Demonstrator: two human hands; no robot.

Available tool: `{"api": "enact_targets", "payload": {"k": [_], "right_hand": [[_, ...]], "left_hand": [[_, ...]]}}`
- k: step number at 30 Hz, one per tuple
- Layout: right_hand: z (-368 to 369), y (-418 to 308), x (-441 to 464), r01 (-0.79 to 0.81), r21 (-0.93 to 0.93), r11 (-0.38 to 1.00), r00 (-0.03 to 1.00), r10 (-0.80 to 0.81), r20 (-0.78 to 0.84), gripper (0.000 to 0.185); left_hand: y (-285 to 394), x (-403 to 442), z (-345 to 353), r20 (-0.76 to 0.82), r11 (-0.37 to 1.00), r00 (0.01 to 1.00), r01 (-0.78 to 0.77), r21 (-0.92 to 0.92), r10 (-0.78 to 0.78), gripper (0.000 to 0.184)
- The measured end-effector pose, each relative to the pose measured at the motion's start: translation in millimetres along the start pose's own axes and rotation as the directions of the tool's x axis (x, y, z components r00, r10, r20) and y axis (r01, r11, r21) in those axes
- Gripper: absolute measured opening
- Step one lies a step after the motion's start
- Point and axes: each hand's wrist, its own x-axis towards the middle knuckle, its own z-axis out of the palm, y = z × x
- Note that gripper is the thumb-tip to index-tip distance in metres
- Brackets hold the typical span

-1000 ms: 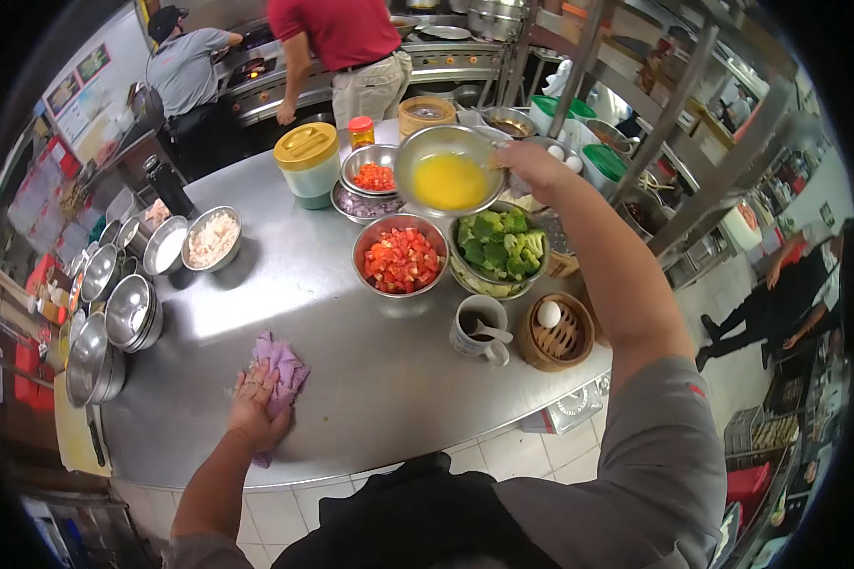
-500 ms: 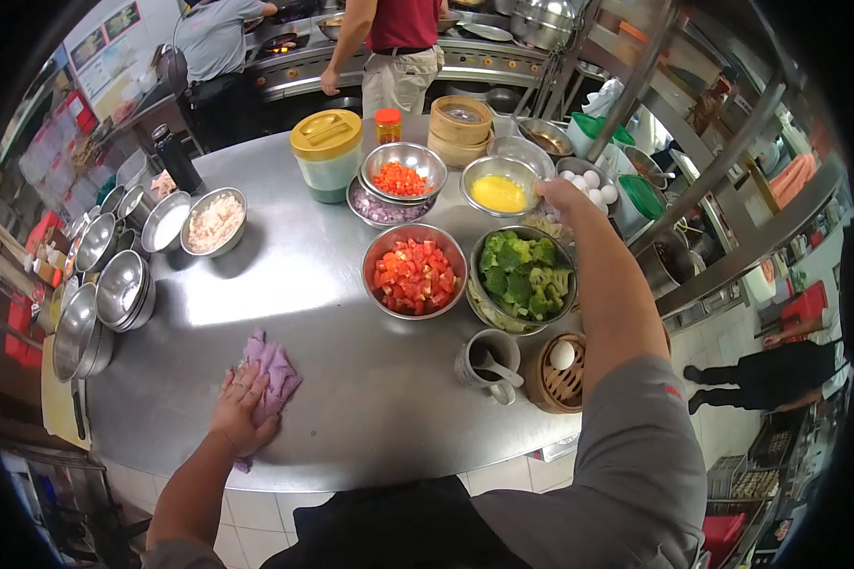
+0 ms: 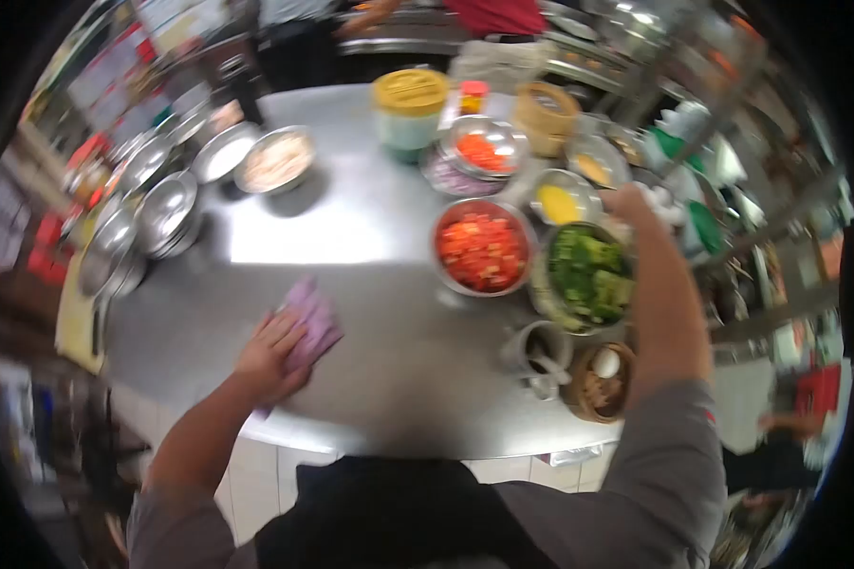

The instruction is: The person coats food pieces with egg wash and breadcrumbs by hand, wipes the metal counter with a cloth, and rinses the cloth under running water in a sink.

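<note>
My left hand [image 3: 273, 358] lies palm down over a crumpled purple cloth [image 3: 315, 322], gripping it on the steel table. At the far right, my right hand [image 3: 622, 200] is closed at the rim of a steel bowl of beaten egg [image 3: 557, 203]; its fingers are blurred. Behind that bowl is another steel bowl [image 3: 598, 156] with some yellow in it. The broccoli bowl [image 3: 588, 275] stands in front of the egg, below my right forearm. To its left is a bowl of chopped tomatoes [image 3: 482, 247].
Diced carrot [image 3: 481, 152] sits in a bowl above chopped onion. A yellow-lidded tub [image 3: 410, 109] stands behind. A mug with a spoon [image 3: 538, 349] and a bamboo steamer with an egg [image 3: 600, 384] are near the front right. Steel bowls [image 3: 166, 213] line the left edge.
The view has shifted and blurred. My right hand and the egg bowl have come nearer to me, against the broccoli bowl, exposing the bowl behind. My left hand stays on the cloth.
</note>
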Motion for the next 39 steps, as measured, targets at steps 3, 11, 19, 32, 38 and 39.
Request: {"api": "enact_targets", "payload": {"k": [3, 11, 19, 32, 38, 39], "right_hand": [[-14, 50, 8, -0.092, -0.04, 0.995, 0.992, 0.088, -0.088, 0.02], [-219, -10, -89, -0.298, 0.749, 0.592, 0.881, 0.472, -0.022, 0.036], [-360, -139, -262, -0.434, 0.686, 0.584, 0.781, 0.624, -0.037, 0.039], [-548, -436, -422, -0.56, 0.8, 0.214, 0.523, 0.84, 0.142, 0.025], [-553, -491, -497, -0.652, 0.757, -0.025, 0.34, 0.883, 0.322, 0.016], [-546, -496, -512, -0.651, 0.758, -0.037, 0.324, 0.89, 0.321, 0.017]], "left_hand": [[-9, -1, 6, -0.082, 0.996, 0.995, -0.066, -0.055, 0.062, 0.069], [-18, -3, 18, -0.076, 0.999, 0.996, -0.048, 0.005, 0.048, 0.069], [-17, -3, 21, -0.059, 0.99, 0.99, -0.121, 0.076, 0.125, 0.07], [189, -29, 42, 0.098, 0.655, 0.881, -0.266, -0.707, 0.463, 0.036], [92, 49, 14, -0.049, 0.284, 0.951, -0.14, -0.948, 0.304, 0.038], [63, 57, -19, 0.149, 0.485, 0.974, 0.05, -0.873, 0.168, 0.039]]}}
